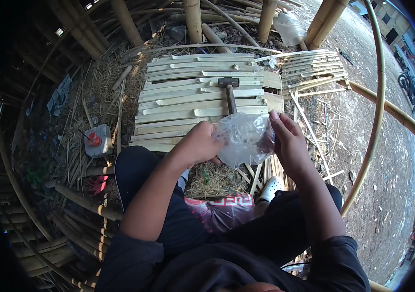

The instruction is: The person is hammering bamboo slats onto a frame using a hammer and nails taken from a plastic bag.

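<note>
A crumpled clear plastic bag (245, 138) is stretched between my two hands, above the near edge of a panel of split bamboo slats (173, 102). My left hand (200, 142) is closed on the bag's left side, its fingertips partly hidden. On the other side, my right hand (287, 138) pinches the bag's edge between thumb and fingers. Just beyond the bag, a hammer (230, 92) with a dark metal head lies on the slats. The lower end of its handle is hidden behind the bag.
A smaller slatted bamboo piece (312, 65) lies at the far right. To the left sits a translucent container with a red top (94, 139). Bamboo posts (193, 22) rise at the back, and a long bent bamboo pole (378, 97) curves along the right. Straw and bamboo scraps litter the ground.
</note>
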### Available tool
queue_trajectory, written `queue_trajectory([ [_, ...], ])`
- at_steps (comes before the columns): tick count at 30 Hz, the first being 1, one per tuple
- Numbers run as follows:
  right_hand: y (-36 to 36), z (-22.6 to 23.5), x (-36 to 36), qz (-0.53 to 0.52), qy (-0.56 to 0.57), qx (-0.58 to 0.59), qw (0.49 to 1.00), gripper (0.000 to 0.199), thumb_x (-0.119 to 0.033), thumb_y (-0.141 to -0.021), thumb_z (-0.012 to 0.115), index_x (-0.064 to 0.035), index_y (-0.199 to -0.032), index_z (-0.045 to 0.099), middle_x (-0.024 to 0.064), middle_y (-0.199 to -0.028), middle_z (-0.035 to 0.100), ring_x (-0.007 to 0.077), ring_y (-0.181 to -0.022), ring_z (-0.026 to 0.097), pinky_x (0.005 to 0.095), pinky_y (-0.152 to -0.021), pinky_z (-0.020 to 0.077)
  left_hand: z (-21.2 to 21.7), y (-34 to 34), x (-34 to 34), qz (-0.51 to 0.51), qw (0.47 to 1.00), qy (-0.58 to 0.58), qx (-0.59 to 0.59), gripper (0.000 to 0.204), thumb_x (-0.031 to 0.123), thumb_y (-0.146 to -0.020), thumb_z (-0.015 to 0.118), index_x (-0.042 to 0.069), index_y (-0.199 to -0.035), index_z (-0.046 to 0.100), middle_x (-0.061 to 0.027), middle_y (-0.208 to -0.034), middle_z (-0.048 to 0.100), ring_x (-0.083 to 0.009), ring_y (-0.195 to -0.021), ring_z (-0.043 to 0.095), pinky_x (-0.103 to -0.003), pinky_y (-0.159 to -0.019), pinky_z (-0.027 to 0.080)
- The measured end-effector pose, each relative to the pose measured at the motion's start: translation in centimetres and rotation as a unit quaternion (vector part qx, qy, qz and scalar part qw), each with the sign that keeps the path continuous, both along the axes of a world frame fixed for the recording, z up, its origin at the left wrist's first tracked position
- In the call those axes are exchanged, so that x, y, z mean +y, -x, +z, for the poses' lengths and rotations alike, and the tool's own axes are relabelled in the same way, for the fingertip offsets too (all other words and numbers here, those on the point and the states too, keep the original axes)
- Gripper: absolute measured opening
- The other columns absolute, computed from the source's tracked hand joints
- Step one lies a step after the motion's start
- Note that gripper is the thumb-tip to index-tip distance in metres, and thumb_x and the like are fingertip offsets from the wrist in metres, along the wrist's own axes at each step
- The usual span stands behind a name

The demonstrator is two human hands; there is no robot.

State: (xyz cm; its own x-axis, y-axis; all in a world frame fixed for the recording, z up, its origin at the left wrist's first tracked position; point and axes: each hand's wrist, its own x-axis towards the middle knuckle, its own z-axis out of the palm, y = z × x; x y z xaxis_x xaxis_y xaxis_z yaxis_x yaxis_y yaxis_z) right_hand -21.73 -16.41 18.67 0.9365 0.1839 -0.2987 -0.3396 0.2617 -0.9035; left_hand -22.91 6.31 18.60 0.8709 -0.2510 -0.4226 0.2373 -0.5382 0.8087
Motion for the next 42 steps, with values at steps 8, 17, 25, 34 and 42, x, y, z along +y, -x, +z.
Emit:
queue_trajectory([
  [8,0.7,-0.3,0.0,0.14,0.352,-0.289,0.879,0.056,-0.031,-0.083,0.085,0.0035,-0.117,0.056,0.0059,-0.092,0.067,0.009,-0.08,0.063,0.0265,-0.07,0.0514,0.3,0.8,-0.2,0.12,0.875,0.452,0.124,0.032,0.015,-0.099,0.054,0.001,-0.127,0.056,-0.0125,-0.118,0.064,-0.0236,-0.106,0.067,-0.043,-0.093,0.056],
  [17,-0.4,-1.1,-0.2,0.103,0.241,-0.083,0.962,0.022,-0.01,-0.088,0.063,0.0046,-0.101,0.073,0.009,-0.073,0.07,0.0164,-0.059,0.063,0.032,-0.057,0.049,0.1,0.6,-0.1,0.107,0.852,0.504,0.092,0.036,0.007,-0.092,0.054,-0.002,-0.127,0.056,-0.0112,-0.116,0.065,-0.0202,-0.108,0.065,-0.037,-0.099,0.05],
  [25,0.1,0.4,0.3,0.081,-0.008,0.097,0.992,0.025,-0.013,-0.099,0.053,0.0049,-0.113,0.065,0.0157,-0.104,0.07,0.0213,-0.099,0.067,0.0355,-0.089,0.0536,-0.5,0.6,-0.6,0.095,0.946,0.311,-0.009,0.04,0.005,-0.082,0.066,-0.004,-0.12,0.059,-0.0104,-0.111,0.068,-0.016,-0.1,0.066,-0.033,-0.087,0.052],
  [34,0.3,-0.2,0.6,0.07,-0.119,0.069,0.988,0.032,-0.013,-0.097,0.045,0.0053,-0.12,0.057,0.0166,-0.106,0.067,0.0251,-0.101,0.066,0.0401,-0.091,0.0517,-3.7,-0.1,-0.6,0.048,0.977,-0.08,-0.191,0.036,0.013,-0.078,0.074,0.001,-0.111,0.066,-0.0158,-0.093,0.072,-0.0245,-0.081,0.071,-0.033,-0.074,0.054],
  [42,-0.1,-2.1,-1.6,0.146,-0.221,-0.004,0.964,0.033,-0.008,-0.093,0.041,0.0036,-0.12,0.055,0.015,-0.108,0.063,0.023,-0.1,0.063,0.0397,-0.088,0.0502,-2.0,0.2,-1.7,0.084,0.94,0.301,0.14,0.034,0.015,-0.096,0.059,0.0,-0.126,0.059,-0.0144,-0.115,0.068,-0.028,-0.1,0.069,-0.047,-0.089,0.056],
])
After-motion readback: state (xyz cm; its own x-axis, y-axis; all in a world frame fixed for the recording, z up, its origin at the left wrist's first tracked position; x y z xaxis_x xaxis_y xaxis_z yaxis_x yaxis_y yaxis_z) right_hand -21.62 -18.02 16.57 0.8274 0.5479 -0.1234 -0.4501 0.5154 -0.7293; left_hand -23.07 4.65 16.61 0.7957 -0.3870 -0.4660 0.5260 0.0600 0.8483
